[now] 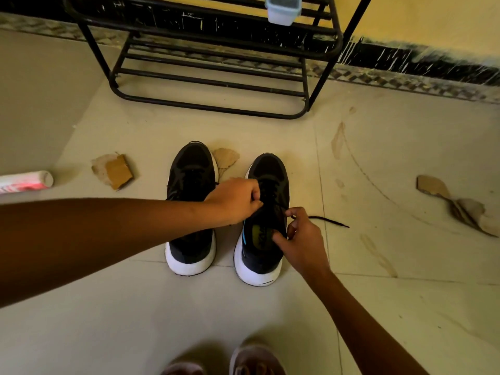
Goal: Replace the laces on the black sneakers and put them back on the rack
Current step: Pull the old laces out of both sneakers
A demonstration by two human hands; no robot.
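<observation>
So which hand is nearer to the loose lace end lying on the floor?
Right. The right hand pinches the lace just beside that loose end. The left hand is farther away, on the other side of the sneaker, over its eyelets.

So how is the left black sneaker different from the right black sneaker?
The right black sneaker with a white sole is being worked on: the left hand and right hand both pinch its black lace, whose loose end trails on the floor. The left black sneaker with a white sole is untouched, partly under the forearm. It also sits slightly nearer the black metal rack. Both point toward the rack.
</observation>
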